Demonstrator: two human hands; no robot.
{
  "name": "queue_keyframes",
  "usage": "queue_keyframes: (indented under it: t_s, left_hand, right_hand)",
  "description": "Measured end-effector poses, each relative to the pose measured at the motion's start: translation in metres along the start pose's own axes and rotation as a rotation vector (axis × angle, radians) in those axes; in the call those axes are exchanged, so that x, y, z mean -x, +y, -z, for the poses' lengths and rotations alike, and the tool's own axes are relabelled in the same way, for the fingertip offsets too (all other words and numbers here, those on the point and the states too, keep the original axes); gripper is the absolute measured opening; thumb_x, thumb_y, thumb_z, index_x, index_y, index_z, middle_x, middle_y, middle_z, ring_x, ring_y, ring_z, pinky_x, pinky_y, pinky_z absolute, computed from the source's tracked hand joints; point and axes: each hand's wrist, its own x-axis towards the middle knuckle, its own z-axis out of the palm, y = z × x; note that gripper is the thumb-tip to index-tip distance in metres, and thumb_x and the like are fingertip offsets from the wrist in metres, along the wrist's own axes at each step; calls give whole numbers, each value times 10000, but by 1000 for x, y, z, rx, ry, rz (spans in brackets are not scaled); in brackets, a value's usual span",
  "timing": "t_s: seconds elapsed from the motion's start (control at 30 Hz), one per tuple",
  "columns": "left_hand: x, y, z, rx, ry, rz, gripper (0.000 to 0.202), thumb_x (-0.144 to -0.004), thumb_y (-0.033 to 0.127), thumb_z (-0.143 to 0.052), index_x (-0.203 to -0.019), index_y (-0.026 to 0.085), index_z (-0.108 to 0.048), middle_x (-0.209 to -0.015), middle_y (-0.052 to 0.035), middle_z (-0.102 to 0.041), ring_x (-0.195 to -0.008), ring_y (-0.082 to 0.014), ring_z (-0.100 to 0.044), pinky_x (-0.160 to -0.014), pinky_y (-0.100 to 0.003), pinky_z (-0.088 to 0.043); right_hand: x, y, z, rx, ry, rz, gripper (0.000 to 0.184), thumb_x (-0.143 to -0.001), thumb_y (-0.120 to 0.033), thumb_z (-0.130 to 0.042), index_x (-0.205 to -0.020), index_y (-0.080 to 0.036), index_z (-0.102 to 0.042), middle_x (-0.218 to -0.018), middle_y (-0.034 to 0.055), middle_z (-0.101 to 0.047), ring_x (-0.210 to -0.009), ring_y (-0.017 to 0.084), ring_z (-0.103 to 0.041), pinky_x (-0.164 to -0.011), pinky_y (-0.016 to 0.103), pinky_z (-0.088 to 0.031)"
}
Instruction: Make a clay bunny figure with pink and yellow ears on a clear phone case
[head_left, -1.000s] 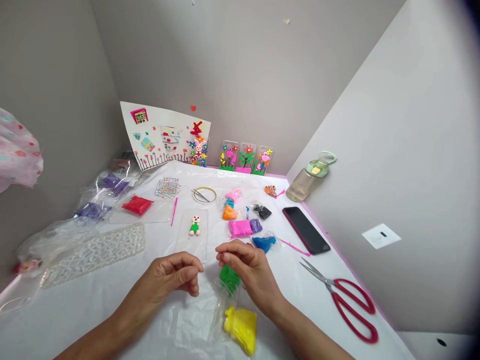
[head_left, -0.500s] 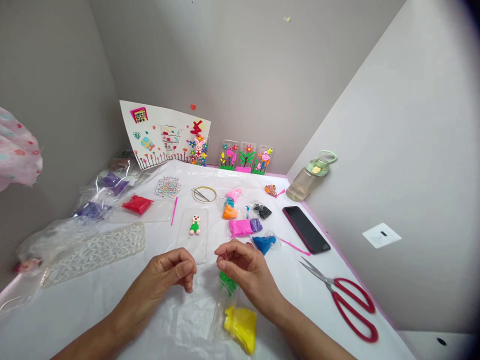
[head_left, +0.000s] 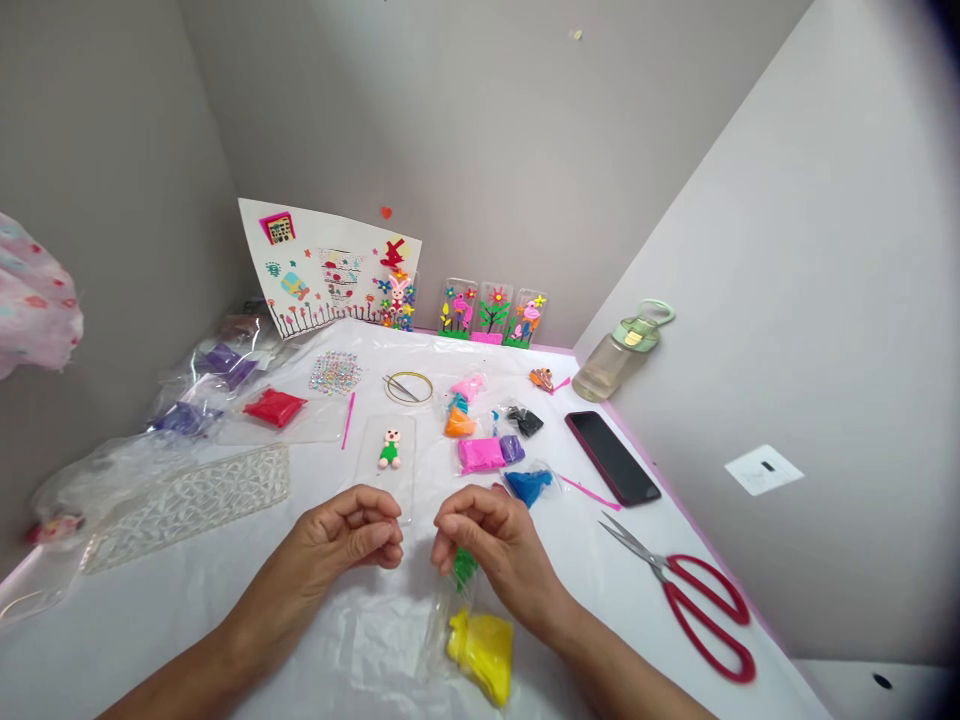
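My left hand and my right hand hover above the front of the table, a small gap between their fingertips. Thumb and fingers are pinched together on each; anything held is too small or hidden to make out. Just beyond them lies a clear phone case bearing a small clay bear figure with a green body. Partly behind my right hand is a bag of green clay. Nearer to me sits a bag of yellow clay.
Red-handled scissors, a phone and a water bottle line the right side. Bagged pink clay and blue clay lie beyond my right hand. At left are red clay and a lattice-patterned strip.
My left hand has moved slightly right and up, closer to my right hand. The right hand's fingers have shifted a little. The things on the table have not moved.
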Motion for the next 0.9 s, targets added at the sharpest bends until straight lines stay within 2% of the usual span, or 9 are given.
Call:
queue_keyframes:
  t_s: [0.1, 0.23, 0.37, 0.47, 0.57, 0.63, 0.73, 0.83, 0.9]
  left_hand:
    - [1, 1, 0, -47, 21, -38, 229, -795, 412, -790, -783, 232, -648, -673, 57, -635, -713, -144, -593, -742, -267, -438]
    - [1, 2, 1, -98, 42, -56, 281, -794, 432, -779, -725, 230, -597, -582, 73, -590, -629, -129, -523, -670, -248, -402]
    - [1, 1, 2, -89, 26, -56, 231, -831, 458, -745, -806, 238, -677, -683, 49, -630, -707, -149, -582, -751, -276, -456]
    - [1, -3, 4, -71, 23, -44, 233, -858, 472, -722, -937, 253, -738, -797, 28, -661, -806, -172, -629, -856, -314, -479]
    - [1, -6, 5, -58, 7, -17, 229, -861, 451, -730, -998, 268, -739, -876, 20, -678, -865, -183, -649, -898, -324, -474]
    - [0, -5, 3, -62, 0, -15, 192, -847, 418, -753, -970, 273, -728, -900, 30, -672, -868, -174, -650, -888, -306, -467]
    - [0, -2, 1, -76, 9, -25, 168, -817, 393, -783, -873, 264, -690, -825, 52, -644, -821, -153, -639, -834, -272, -458]
    - [0, 1, 0, -75, 32, -27, 220, -785, 395, -809, -802, 251, -643, -750, 67, -605, -771, -147, -631, -787, -257, -456]
    - [1, 1, 0, -78, 39, -36, 234, -795, 416, -797, -781, 242, -643, -744, 63, -593, -753, -148, -628, -779, -262, -464]
  right_hand:
    - [0, 0, 2, 79, 8, 5, 413, -867, -516, -711, -676, -165, -610, -561, -16, -615, -497, 79, -519, -520, 207, -424]
    - [-1, 2, 0, 48, 77, 11, 315, -737, -411, -858, -776, -173, -656, -664, -25, -649, -604, 83, -560, -591, 198, -434]
    - [-1, 3, 0, 54, 43, 2, 240, -809, -404, -793, -830, -181, -708, -786, 16, -707, -701, 112, -622, -685, 232, -483]
    - [0, 3, 3, 170, 34, 63, 215, -904, -397, -682, -926, -199, -762, -832, 27, -695, -741, 124, -627, -709, 247, -493]
    - [0, 4, 4, 199, 46, 83, 194, -913, -362, -663, -976, -209, -765, -846, 23, -679, -771, 129, -625, -725, 253, -490]
    - [-1, 5, 3, 124, 47, 34, 153, -864, -333, -715, -943, -203, -736, -851, 19, -691, -771, 129, -620, -715, 249, -477]
    - [-2, 5, 0, 82, 57, -9, 165, -796, -310, -783, -845, -186, -684, -780, -3, -663, -699, 110, -567, -652, 232, -435]
    - [-1, 4, 0, 109, 58, -4, 238, -784, -361, -803, -786, -175, -655, -687, -29, -598, -624, 94, -505, -599, 224, -401]
    - [0, 3, 0, 131, 37, 0, 304, -826, -435, -758, -743, -167, -642, -653, -21, -591, -601, 97, -503, -589, 231, -406]
